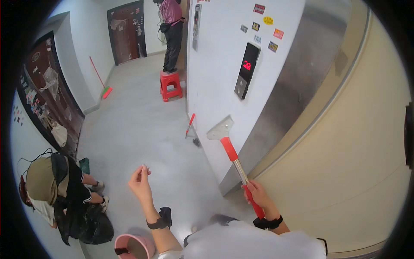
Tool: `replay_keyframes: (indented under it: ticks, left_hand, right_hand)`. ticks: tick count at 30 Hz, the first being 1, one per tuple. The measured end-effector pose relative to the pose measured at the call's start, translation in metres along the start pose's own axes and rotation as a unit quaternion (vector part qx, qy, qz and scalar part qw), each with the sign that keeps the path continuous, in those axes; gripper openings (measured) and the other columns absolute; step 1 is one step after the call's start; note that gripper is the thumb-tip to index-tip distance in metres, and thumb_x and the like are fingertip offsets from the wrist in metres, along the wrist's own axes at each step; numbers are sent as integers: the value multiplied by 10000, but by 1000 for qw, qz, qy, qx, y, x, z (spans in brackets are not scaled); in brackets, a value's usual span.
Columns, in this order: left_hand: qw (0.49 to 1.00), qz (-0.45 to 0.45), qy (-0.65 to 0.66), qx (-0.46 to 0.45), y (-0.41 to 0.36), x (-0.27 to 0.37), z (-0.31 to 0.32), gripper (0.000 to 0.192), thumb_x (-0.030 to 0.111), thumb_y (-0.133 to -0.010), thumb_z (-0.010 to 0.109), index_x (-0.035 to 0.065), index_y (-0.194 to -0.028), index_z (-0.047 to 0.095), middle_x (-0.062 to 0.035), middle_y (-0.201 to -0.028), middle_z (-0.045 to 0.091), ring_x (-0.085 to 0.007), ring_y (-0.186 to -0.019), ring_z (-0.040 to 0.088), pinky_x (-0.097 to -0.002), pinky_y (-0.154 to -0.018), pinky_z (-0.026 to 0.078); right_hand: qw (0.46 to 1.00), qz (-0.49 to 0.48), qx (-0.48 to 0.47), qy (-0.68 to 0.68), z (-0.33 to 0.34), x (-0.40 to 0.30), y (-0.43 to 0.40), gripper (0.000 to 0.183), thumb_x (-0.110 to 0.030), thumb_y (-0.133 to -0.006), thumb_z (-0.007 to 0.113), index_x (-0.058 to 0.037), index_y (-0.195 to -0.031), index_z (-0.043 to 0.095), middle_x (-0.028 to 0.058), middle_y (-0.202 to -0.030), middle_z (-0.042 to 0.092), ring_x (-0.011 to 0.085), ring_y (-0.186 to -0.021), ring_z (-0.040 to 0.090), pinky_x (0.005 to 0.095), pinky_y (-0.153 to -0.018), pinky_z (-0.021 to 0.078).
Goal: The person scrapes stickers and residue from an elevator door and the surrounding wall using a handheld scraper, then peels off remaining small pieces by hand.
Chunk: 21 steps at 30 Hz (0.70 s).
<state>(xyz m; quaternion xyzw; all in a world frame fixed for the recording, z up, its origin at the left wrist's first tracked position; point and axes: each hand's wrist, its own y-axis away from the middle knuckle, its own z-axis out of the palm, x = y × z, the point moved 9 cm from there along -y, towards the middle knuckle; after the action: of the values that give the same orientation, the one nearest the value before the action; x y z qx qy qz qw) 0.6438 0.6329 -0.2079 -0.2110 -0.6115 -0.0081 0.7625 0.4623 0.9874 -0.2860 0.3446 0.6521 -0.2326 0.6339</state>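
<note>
My right hand [257, 195] grips the red lower handle of a long-handled scraper [239, 168]. The scraper has a metal shaft, a red collar and a wide pale head, which is in front of the white wall [210, 81] below a lift call panel [247, 70]. Whether the blade touches the wall I cannot tell. Several small stickers [268, 20] bearing writing are on the wall above the panel. My left hand [140, 179] is raised over the grey floor, thumb and fingertips pinched together. Anything between those fingertips is too small to make out.
A pink bucket [150, 242] stands at my lower left, near a person bending over a black bag [93, 226]. Another person stands on a red stool [170, 85]. A second red-handled scraper [190, 125] leans at the wall's foot; a broom [106, 92] rests farther off.
</note>
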Motion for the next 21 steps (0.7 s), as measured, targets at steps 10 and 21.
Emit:
replay_keyframes:
  ticks: [10, 21]
  left_hand:
    - [981, 72, -140, -110, -61, -1, 127, 120, 84, -765, 622, -34, -779, 638, -112, -674, 633, -124, -579, 591, -240, -571, 468]
    - [910, 172, -237, -294, -148, -1, 285, 138, 163, -765, 610, 33, -794, 647, -114, -787, 633, -270, -729, 594, -325, -656, 453]
  right_hand:
    - [981, -83, 161, -65, -47, -2, -76, 363, -368, -921, 349, -24, -969, 456, 59, -551, 481, 126, -400, 450, 242, -368, 389]
    - [934, -252, 220, -127, -61, -115, -168, 317, -319, -898, 409, -21, -869, 513, -5, -590, 486, 63, -469, 432, 225, -408, 358]
